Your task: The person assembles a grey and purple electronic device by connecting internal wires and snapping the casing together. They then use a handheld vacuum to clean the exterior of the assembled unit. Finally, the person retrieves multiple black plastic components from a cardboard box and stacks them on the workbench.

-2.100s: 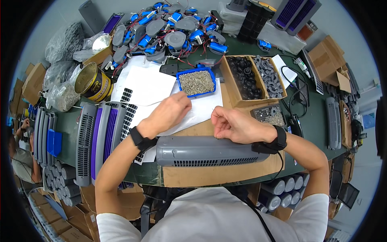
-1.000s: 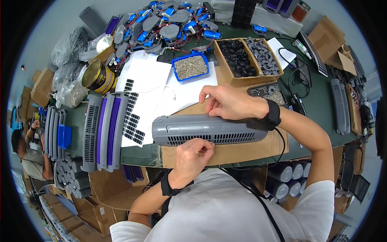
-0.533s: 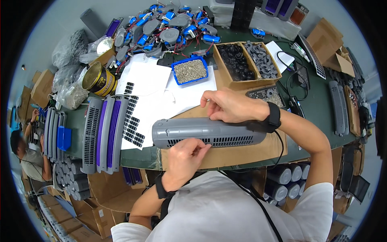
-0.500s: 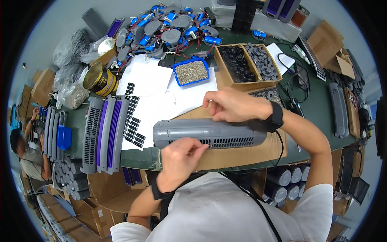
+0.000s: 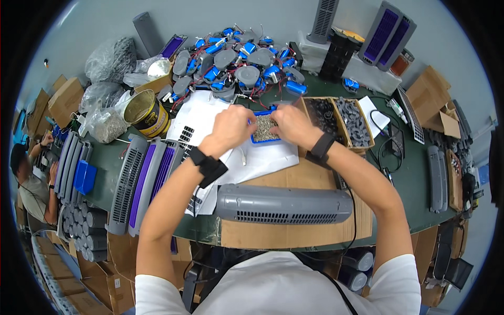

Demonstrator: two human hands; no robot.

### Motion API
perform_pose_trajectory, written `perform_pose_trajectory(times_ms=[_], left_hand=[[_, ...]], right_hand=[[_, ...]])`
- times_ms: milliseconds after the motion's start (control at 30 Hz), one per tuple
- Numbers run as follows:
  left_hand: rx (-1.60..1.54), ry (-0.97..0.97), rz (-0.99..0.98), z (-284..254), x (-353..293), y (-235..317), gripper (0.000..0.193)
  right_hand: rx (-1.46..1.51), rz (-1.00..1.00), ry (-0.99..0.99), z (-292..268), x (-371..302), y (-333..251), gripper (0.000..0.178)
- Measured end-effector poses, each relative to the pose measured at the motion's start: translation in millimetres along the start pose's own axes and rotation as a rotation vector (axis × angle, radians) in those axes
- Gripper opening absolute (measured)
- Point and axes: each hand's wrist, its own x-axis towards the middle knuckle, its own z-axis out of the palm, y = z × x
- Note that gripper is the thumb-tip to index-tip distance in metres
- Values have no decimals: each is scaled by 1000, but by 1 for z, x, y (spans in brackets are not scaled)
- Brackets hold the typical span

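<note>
2 hands [image 5: 233, 125] at blue tray [image 5: 265, 141]

The person's left forearm [image 5: 173, 197] and right forearm [image 5: 359, 176] are slanting forward and inward, with the left elbow [image 5: 152, 236] and right elbow [image 5: 394, 210] bending outward. The left hand [image 5: 233, 126] and right hand [image 5: 295, 126] are facing each other, just apart, their backs showing. The left fingers [image 5: 251, 124] are curling toward the right, and the right fingers [image 5: 274, 127] are curling toward the left and pointing downward. Both hands' fingertips are partly hiding from view, so any grip is staying unclear.
</note>
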Motion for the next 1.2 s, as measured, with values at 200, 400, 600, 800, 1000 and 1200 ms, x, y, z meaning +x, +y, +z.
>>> perform_pose_trajectory(times_ms=[200, 400, 600, 800, 1000, 1200], left_hand=[[2, -62, 11, 33, 12, 8, 20], [-92, -28, 34, 38, 14, 3, 11], [-85, 41, 23, 48, 14, -1, 10], [-245, 11, -41, 44, 17, -8, 12], [-329, 8, -21, 41, 25, -7, 10], [-415, 41, -72, 31, 19, -12, 18]], right_hand=[[40, 4, 30, 13, 2, 6, 13], [99, -5, 46, 8, 2, 5, 8], [128, -24, 115, 4, 1, 2, 4], [183, 29, 117, -13, 1, 1, 14], [230, 94, 175, -34, -8, -4, 11], [354, 126, 135, -95, -42, -25, 11]])
